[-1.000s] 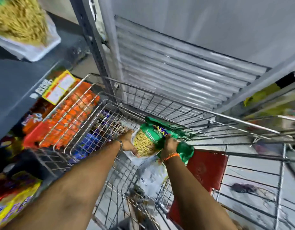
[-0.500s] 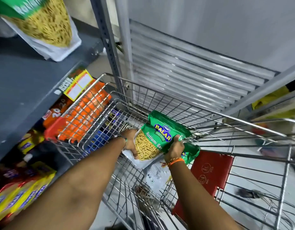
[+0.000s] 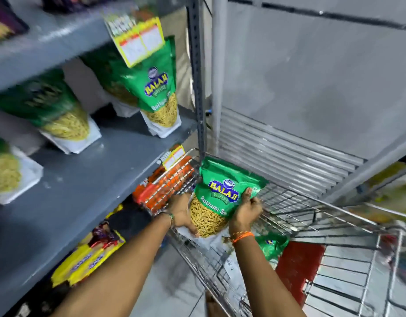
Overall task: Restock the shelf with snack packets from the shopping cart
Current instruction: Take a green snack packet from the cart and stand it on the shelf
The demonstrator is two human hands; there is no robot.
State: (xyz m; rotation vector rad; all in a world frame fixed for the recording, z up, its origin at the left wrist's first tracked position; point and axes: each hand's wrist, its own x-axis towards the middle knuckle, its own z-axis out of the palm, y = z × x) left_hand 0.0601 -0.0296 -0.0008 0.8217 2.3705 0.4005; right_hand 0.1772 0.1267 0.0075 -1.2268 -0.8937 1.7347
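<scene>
Head view: both hands hold one green packet [image 3: 222,197] upright above the cart [image 3: 289,209], probably so it can go straight onto the shelf [image 3: 87,170] beside it. The left hand [image 3: 182,213] cups its lower edge, fingers pressed beneath; the right hand [image 3: 245,211] pinches its right side. Matching packets [image 3: 156,92] stand face-out on the shelf.

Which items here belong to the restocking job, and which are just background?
Job:
- green snack packet, held by left hand and right hand
- shopping cart
- grey shelf with matching packets
- spare green packet in the cart

Background:
- yellow packets on a lower shelf
- orange packets behind the cart wire
- price tags
- ribbed shutter
</scene>
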